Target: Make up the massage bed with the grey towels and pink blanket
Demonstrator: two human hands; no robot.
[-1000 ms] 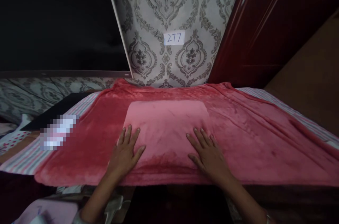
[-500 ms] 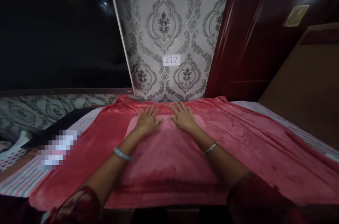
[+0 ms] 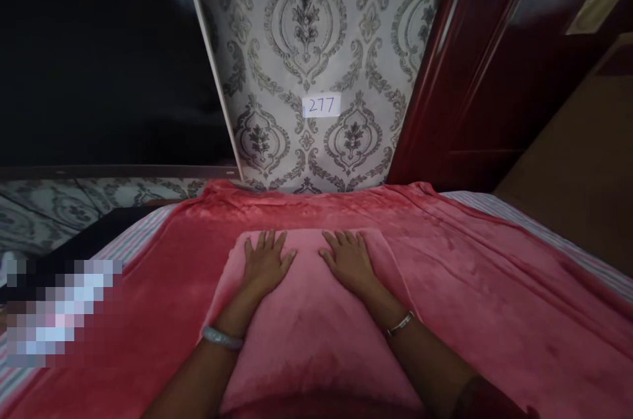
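Observation:
A red-pink plush blanket (image 3: 168, 260) is spread over the surface before me. On its middle lies a lighter pink, soft rectangular piece (image 3: 309, 313) with rounded far corners. Whether it is a folded part of the blanket or a separate cloth, I cannot tell. My left hand (image 3: 267, 264) rests flat near its far left corner, fingers spread. Near the far right corner my right hand (image 3: 350, 264) also lies flat with fingers apart. Both palms face down on the pink piece and grasp nothing. The near end of the piece runs out of the picture.
Striped cloth (image 3: 524, 224) shows under the blanket at both sides. Behind stands a patterned wall (image 3: 306, 63) with a paper label (image 3: 321, 105) reading 277. A large dark screen (image 3: 99, 63) is at left, a dark red panel (image 3: 465, 89) at right. A pixelated patch covers the left edge.
Both hands have slid back toward me, from over the pink piece's far edge to just inside it. The view has moved closer, and both hands stay flat.

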